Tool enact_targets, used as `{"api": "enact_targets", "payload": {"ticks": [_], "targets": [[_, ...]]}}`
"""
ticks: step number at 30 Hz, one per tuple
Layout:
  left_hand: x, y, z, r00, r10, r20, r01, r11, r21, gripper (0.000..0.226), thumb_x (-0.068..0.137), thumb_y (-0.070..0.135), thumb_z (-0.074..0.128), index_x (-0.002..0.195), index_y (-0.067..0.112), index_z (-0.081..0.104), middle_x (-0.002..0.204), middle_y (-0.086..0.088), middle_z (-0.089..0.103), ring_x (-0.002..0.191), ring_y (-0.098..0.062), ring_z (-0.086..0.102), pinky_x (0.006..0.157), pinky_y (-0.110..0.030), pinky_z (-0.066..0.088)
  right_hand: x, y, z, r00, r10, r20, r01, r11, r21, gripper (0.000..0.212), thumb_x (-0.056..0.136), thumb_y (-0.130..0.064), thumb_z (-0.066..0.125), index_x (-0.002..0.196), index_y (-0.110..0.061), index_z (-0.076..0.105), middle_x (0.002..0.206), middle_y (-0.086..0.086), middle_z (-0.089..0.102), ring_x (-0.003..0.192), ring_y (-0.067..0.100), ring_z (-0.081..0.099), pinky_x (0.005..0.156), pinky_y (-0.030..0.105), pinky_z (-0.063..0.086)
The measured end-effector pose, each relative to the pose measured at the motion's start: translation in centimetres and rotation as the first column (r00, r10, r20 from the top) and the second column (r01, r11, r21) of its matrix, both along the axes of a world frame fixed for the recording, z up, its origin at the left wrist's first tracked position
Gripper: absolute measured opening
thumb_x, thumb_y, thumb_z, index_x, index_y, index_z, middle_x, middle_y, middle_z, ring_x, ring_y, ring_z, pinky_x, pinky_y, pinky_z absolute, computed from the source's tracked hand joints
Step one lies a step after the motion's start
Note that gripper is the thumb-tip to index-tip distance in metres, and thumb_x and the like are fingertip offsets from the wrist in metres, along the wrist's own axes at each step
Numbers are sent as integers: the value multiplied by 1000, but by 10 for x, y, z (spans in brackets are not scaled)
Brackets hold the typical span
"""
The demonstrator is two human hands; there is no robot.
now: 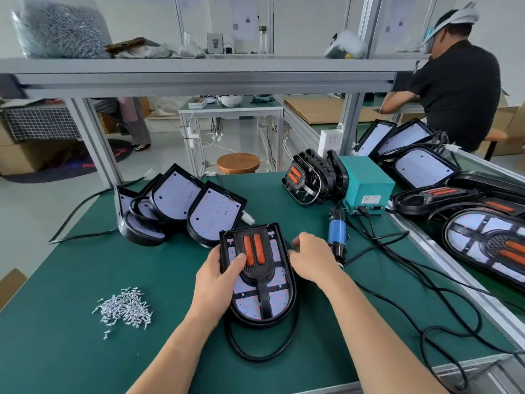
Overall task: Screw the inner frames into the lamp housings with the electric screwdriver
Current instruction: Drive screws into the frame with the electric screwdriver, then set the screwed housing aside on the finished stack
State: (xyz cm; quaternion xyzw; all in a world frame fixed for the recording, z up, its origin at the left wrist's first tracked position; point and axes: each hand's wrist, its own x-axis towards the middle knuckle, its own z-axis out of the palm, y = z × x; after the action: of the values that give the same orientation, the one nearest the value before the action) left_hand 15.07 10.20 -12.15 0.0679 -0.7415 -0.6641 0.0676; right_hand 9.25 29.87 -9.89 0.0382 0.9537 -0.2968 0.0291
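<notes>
Around lamp housing point(279, 304), curled left hand point(218, 277)

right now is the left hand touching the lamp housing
Touching: the head view shows the left hand gripping the left edge of the lamp housing, thumb across the inner frame.

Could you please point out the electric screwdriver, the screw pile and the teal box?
electric screwdriver point(336, 234): head view, blue body.
screw pile point(125, 307): head view, middle of the heap.
teal box point(366, 174): head view, top face.
</notes>
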Motion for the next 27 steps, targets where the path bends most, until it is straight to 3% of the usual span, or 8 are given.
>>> {"api": "enact_targets", "payload": {"ticks": [3, 6, 7, 9, 12, 15, 20, 27], "targets": [[0, 0, -2, 999, 19, -26, -19, 1000, -1, 27, 78, 45, 69, 103, 35, 70, 101, 12, 77, 96, -9, 72, 94, -41, 56, 8, -5, -13, 992, -92, 83, 120, 873, -472, 16, 99, -18, 56, 107, -15, 69, 112, 1, 71, 104, 21, 65, 89, 33, 49], [-2, -1, -4, 998, 37, -46, -38, 999, -23, 13, 87, 35, 72, 100, 38, 71, 98, 13, 77, 93, -7, 73, 90, -37, 57, 15, -5, -16, 987, -86, 138, 159, 696, -700, 38, 102, -40, 52, 100, -6, 69, 87, -10, 69, 78, 10, 64, 71, 29, 48], [-3, -1, -5, 998, 45, -52, -47, 998, -33, 13, 90, 32, 72, 100, 39, 71, 97, 14, 77, 93, -7, 72, 89, -36, 57, 18, -5, -14, 988, -54, 144, 143, 672, -727, 47, 99, -54, 51, 96, -10, 69, 79, -13, 67, 67, 6, 60, 64, 26, 44], [-5, -2, -7, 996, 63, -57, -66, 997, -48, 15, 91, 30, 72, 105, 36, 70, 98, 14, 77, 94, -7, 72, 89, -34, 55, 22, -3, -11, 994, 37, 99, 42, 718, -695, 44, 88, -64, 59, 98, -22, 67, 87, -17, 71, 71, 2, 65, 67, 23, 45], [-6, -3, -7, 992, 107, -65, -110, 993, -41, 17, 94, 33, 69, 110, 32, 70, 99, 16, 76, 96, -5, 71, 91, -32, 55, 23, 0, -17, 992, 114, 55, -51, 758, -651, 30, 88, -46, 73, 110, -28, 63, 103, -8, 73, 85, -2, 70, 69, 13, 48], [-6, -5, -5, 984, 159, -79, -155, 986, 57, 29, 88, 44, 67, 109, 24, 72, 107, 5, 75, 100, -9, 69, 98, -39, 54, 23, -3, -23, 999, 49, 10, -28, 695, -719, 25, 91, -37, 74, 111, -26, 62, 103, -3, 73, 86, 1, 71, 71, 13, 50], [-6, -8, -8, 980, 175, -94, -162, 979, 126, 37, 83, 63, 55, 92, 31, 72, 105, -8, 72, 105, -28, 68, 101, -47, 51, 26, -9, -26, 993, -83, -83, -22, 564, -826, 44, 83, -46, 73, 118, -24, 56, 94, -4, 77, 91, 10, 74, 91, 36, 57], [-11, -25, -19, 974, 200, -102, -185, 972, 143, 37, 84, 65, 55, 95, 37, 75, 102, 8, 76, 95, -9, 72, 104, -47, 49, 38, -6, -19, 922, -260, -286, -78, 600, -796, 47, 78, -58, 68, 116, -42, 46, 94, -10, 76, 80, 10, 71, 77, 30, 53]]}}
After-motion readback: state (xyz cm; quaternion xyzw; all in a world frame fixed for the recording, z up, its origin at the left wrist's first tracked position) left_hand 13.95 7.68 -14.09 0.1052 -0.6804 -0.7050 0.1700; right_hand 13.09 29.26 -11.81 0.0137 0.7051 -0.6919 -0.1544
